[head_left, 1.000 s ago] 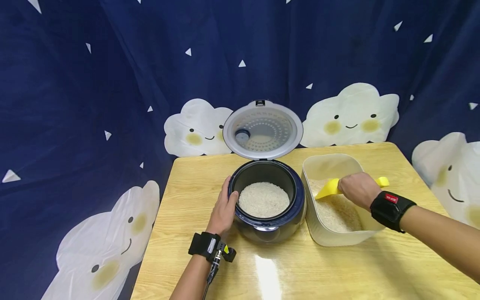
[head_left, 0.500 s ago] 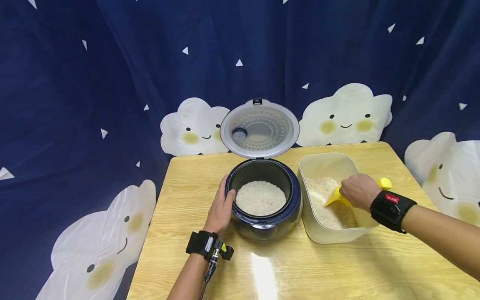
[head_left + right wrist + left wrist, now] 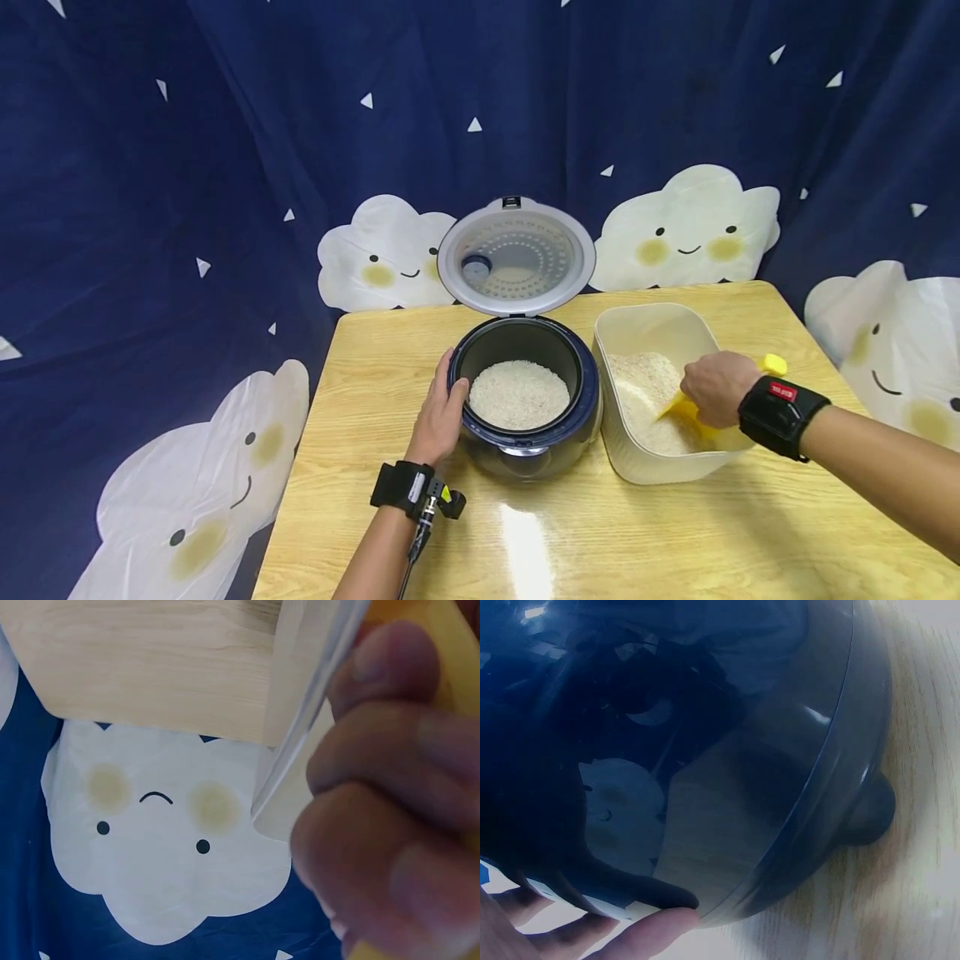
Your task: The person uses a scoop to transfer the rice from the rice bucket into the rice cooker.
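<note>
A dark blue rice cooker stands open on the wooden table, its lid upright behind it and white rice in the pot. My left hand rests against the cooker's left side, its fingers on the rim; the left wrist view is filled by the cooker's glossy wall with fingertips below. To the right sits a translucent tub of rice. My right hand grips a yellow scoop, its front dipped into the tub's rice. In the right wrist view curled fingers wrap the yellow handle.
A dark blue curtain printed with white smiling clouds hangs round the table on the far, left and right sides. The table's left edge drops off beside my left forearm. Bare tabletop lies in front of the cooker and the tub.
My right hand has lowered the yellow scoop from above the tub's rice and pushed its front down into the rice. My left hand has stayed on the cooker.
</note>
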A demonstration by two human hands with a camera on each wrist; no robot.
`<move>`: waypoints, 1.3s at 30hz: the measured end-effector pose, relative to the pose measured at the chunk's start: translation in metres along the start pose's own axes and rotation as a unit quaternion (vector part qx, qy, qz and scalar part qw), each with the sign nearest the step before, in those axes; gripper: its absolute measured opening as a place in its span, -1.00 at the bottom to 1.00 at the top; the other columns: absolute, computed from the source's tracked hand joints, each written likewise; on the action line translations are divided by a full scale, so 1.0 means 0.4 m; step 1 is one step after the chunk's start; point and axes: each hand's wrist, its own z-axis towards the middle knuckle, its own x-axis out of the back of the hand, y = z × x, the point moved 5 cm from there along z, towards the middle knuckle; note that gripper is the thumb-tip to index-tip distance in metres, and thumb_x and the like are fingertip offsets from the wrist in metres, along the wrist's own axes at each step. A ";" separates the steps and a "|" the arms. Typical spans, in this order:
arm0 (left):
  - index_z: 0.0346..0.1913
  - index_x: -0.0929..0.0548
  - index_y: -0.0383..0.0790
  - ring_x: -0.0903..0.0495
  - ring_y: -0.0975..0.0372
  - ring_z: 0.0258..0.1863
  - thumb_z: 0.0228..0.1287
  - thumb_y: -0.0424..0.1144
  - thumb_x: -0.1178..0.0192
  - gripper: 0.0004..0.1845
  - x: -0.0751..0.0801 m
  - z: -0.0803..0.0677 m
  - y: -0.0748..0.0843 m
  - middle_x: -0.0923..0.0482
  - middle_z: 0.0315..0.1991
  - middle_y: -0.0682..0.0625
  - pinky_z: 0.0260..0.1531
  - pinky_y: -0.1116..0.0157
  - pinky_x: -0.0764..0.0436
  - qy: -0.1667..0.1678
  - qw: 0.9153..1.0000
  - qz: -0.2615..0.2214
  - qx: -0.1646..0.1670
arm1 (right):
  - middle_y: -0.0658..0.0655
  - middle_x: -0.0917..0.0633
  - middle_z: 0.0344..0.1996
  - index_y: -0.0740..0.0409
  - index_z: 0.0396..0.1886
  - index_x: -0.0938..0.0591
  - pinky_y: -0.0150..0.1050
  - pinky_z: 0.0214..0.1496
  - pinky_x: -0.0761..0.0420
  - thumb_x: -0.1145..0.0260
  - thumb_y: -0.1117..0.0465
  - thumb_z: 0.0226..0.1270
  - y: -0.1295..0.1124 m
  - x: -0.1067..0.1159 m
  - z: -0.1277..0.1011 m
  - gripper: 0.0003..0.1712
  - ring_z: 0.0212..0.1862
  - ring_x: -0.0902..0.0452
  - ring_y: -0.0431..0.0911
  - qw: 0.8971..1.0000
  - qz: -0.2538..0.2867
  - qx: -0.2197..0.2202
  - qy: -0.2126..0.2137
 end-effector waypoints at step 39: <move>0.61 0.07 0.54 -0.07 0.09 0.69 0.64 0.11 0.18 -0.39 -0.002 -0.008 0.003 -0.06 0.68 0.18 0.64 -0.17 -0.11 0.004 1.000 -0.013 -0.017 | -0.07 -0.42 -0.72 -0.03 -0.74 -0.47 -0.29 -0.58 -0.19 -0.29 0.09 0.25 -0.045 -0.056 -0.012 -0.63 -0.64 -0.28 -0.16 0.991 0.104 -0.014 -0.081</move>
